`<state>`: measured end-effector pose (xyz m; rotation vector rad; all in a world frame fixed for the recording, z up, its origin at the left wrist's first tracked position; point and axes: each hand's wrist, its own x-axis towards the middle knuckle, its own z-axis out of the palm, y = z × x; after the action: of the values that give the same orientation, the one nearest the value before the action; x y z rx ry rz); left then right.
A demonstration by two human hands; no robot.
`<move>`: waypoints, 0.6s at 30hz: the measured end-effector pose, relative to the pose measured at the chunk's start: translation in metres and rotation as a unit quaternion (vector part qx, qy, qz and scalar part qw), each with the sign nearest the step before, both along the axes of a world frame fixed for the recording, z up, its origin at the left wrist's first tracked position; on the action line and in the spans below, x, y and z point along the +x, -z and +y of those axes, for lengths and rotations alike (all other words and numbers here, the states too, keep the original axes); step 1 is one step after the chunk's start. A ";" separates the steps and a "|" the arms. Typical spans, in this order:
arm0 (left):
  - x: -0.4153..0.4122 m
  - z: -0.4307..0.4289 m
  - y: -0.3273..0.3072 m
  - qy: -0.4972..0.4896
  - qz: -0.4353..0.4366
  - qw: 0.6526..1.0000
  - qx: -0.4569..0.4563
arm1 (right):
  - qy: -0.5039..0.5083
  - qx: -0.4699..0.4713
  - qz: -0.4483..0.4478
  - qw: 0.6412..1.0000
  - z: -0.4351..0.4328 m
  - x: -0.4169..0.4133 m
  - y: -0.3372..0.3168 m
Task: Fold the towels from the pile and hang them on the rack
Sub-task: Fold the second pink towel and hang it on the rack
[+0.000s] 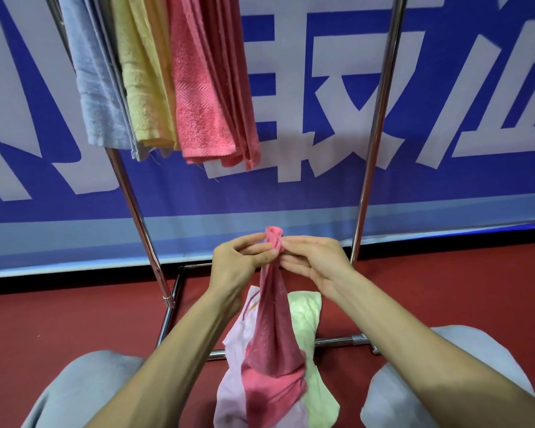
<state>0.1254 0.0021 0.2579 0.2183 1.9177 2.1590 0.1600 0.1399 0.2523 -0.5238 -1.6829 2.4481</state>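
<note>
- Knees (84, 390) in grey trousers frame the bottom of my view, two of them, with both forearms reaching forward between them.
- Both hands meet at one bunched corner of a pink towel (272, 322): the left hand (241, 257) pinches it between thumb and fingertips, and the right hand (315, 261) pinches the same bunch from the other side.
- That towel hangs twisted from the pinch down onto the pile (318, 400) on the red floor (74, 319), just in front of the rack (380, 118).
- Risk, as I judge it: the grip is on a crumpled knot, not two separate corners, so the cloth may lift twisted and fold crooked. Its lower end could also drag the towels beneath it along.
- Count: two hands and one rack. The pile has three towels, counting the held one, with a pale pink towel (229, 403) and a pale green towel (306, 310).
- Three colours hang on the rack: a blue towel (96, 88), a yellow towel (139, 88) and a hung pink towel (204, 88). I cannot tell whether the layers hide more.
</note>
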 end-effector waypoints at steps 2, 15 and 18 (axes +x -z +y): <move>-0.001 -0.004 0.001 0.027 0.012 0.999 -0.030 | 0.009 0.004 0.007 1.000 0.001 -0.001 -0.001; -0.004 -0.034 -0.003 0.088 0.022 0.993 -0.079 | -0.031 0.174 0.049 0.983 0.000 -0.005 -0.003; -0.015 -0.044 -0.007 0.041 0.097 0.984 -0.144 | -0.078 0.229 0.081 0.967 0.005 -0.004 -0.005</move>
<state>0.1099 -0.0414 0.2650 0.4575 2.2545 1.8390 0.1564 0.1444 0.2576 -0.1305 -2.1889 2.0144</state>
